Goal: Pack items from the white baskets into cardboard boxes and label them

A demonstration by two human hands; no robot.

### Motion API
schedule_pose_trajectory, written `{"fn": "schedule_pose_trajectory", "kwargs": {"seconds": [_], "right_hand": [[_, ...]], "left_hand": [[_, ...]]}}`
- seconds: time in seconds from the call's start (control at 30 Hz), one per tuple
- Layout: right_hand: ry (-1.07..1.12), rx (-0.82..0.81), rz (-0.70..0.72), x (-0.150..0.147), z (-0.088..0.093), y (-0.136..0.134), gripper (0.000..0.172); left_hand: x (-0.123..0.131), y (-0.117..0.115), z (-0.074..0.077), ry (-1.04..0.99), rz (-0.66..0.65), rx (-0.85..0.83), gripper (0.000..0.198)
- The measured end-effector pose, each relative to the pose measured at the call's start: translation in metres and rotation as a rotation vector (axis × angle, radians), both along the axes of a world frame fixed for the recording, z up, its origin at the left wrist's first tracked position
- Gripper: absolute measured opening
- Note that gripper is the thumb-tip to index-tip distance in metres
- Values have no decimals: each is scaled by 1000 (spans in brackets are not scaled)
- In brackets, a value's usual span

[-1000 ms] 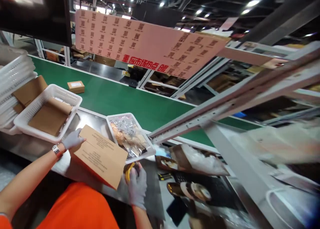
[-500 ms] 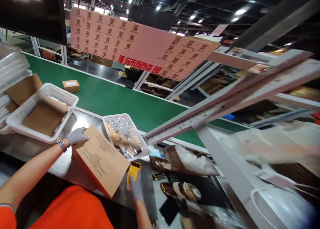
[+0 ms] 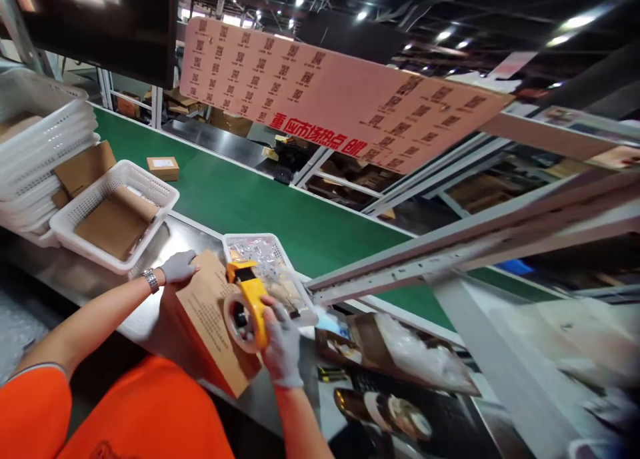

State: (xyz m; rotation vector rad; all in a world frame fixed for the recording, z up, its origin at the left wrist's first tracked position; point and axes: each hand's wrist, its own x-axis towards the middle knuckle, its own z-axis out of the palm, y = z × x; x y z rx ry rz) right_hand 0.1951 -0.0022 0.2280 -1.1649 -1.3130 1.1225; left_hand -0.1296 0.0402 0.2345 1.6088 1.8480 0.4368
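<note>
My right hand, in a grey glove, is wrapped round the handle of a yellow tape gun. Its roll of clear tape hangs above the printed top of a brown cardboard box; whether the tape touches the card I cannot tell. At the far left corner of that box, my gloved left hand grips the edge. Just behind the tape gun stands a white basket of small bagged items, partly covered by the gun.
A green conveyor belt runs behind the steel bench, with a small labelled box on it. Left is a white basket holding cardboard, beside stacked baskets. A metal post slants across the right, near brown tape rolls.
My right hand has raised the tape gun from beside the box to over its top. The view has shifted, and my left hand still holds the box's corner.
</note>
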Motion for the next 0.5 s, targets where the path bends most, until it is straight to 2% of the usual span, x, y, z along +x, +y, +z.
{"fn": "schedule_pose_trajectory", "kwargs": {"seconds": [0.1,0.2,0.33,0.4,0.5], "right_hand": [[28,-108,31,-19,-12,11,57],[94,-214,94,-10,-21,13,58],[58,-190,140,2,-24,10,55],[38,-167,138,3,-25,7,56],[-26,-20,92,6,-31,5,56]], "left_hand": [[3,-2,3,26,35,14,27],[6,-5,8,-8,95,28,23],[22,-17,17,-77,237,138,34],[36,-23,20,-233,284,185,39],[58,-27,19,-622,217,33,70]]}}
